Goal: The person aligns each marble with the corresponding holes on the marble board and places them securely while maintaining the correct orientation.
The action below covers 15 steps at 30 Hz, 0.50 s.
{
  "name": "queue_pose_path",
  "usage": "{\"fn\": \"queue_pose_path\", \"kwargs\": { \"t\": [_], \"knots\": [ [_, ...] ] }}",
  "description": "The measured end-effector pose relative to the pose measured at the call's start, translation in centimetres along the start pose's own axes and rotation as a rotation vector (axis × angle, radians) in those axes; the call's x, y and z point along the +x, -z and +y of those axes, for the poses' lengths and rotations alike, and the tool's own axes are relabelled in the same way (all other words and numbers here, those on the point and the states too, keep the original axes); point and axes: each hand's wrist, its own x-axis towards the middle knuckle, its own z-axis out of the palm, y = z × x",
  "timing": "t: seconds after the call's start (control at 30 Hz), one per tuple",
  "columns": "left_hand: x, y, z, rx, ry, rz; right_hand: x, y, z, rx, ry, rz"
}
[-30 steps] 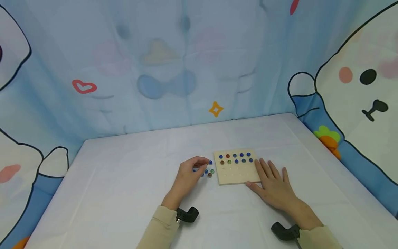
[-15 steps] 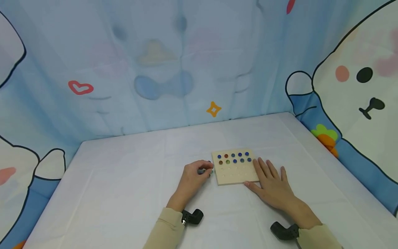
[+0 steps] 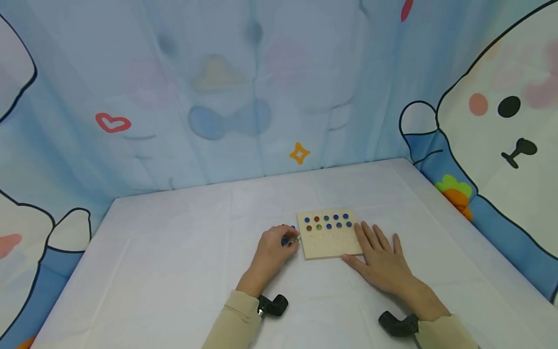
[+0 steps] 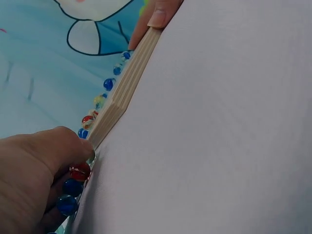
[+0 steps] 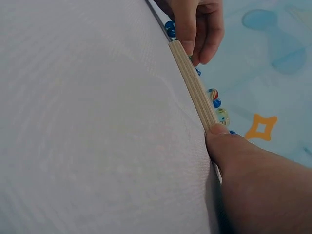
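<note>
A pale wooden board [image 3: 330, 246] with rows of shallow hollows lies on the table. Two rows at its far side hold glass marbles, mostly blue [image 3: 329, 226], with a green one [image 3: 319, 227] and reddish ones. My left hand [image 3: 269, 254] is at the board's left edge, thumb and forefinger curled round a green marble [image 3: 295, 240]. In the left wrist view, a red marble [image 4: 80, 171] and a blue marble [image 4: 72, 187] sit beneath its curved fingers. My right hand [image 3: 385, 259] rests spread at the board's right side, its thumb [image 5: 219, 130] against the front edge.
A white cloth [image 3: 174, 261] covers the table. Behind it hangs a blue curtain [image 3: 226, 160] printed with cartoon figures. Black wrist-camera mounts [image 3: 273, 305] stick out from both wrists above the cloth.
My left hand has moved right towards the board, its fingers now over the loose marbles and around the green one. The right hand stays in place, and the head view has shifted slightly.
</note>
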Motion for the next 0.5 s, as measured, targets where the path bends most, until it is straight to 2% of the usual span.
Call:
{"fn": "queue_pose_path", "kwargs": {
  "t": [0.3, 0.5],
  "knots": [
    [0.05, -0.21, 0.35, 0.022, 0.027, 0.021, -0.13, 0.05, -0.26, -0.006, -0.011, -0.004],
    [0.12, -0.07, 0.40, -0.030, 0.053, 0.014, -0.08, -0.11, -0.38, -0.005, -0.011, -0.003]
  ]
}}
